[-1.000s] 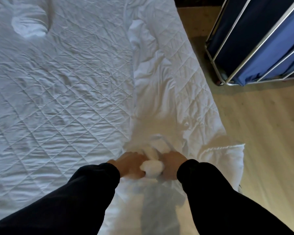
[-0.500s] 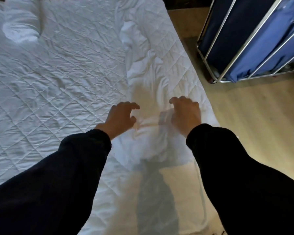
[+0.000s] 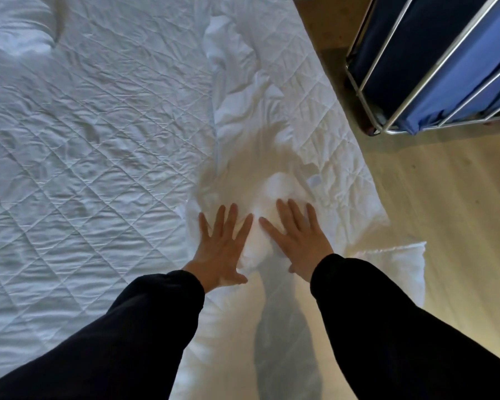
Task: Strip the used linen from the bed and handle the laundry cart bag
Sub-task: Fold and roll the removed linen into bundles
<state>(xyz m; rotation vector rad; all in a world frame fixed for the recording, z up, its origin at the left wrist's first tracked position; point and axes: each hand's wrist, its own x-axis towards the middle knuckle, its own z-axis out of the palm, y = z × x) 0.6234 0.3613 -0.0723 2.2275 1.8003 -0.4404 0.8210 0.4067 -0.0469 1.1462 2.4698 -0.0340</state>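
A bunched strip of white sheet [image 3: 251,116] runs down the right side of the bed, over the quilted mattress cover [image 3: 84,140]. Near the bed's foot its gathered end forms a soft lump [image 3: 280,186]. My left hand [image 3: 223,249] lies flat with fingers spread on the sheet just left of the lump. My right hand [image 3: 298,241] lies flat with fingers spread on its near right side. Neither hand grips the cloth. The laundry cart [image 3: 387,90] with its blue bag [image 3: 456,62] stands on the floor to the upper right.
A white pillow [image 3: 15,33] lies at the bed's far left corner. A corner of white bedding [image 3: 399,261] hangs off the bed's right edge over the light wooden floor [image 3: 445,226]. A strip of floor separates bed and cart.
One second ago both hands clutched a wad of sheet close to me. They then let go and reached forward with curled fingers. Now both lie flat and spread on the sheet.
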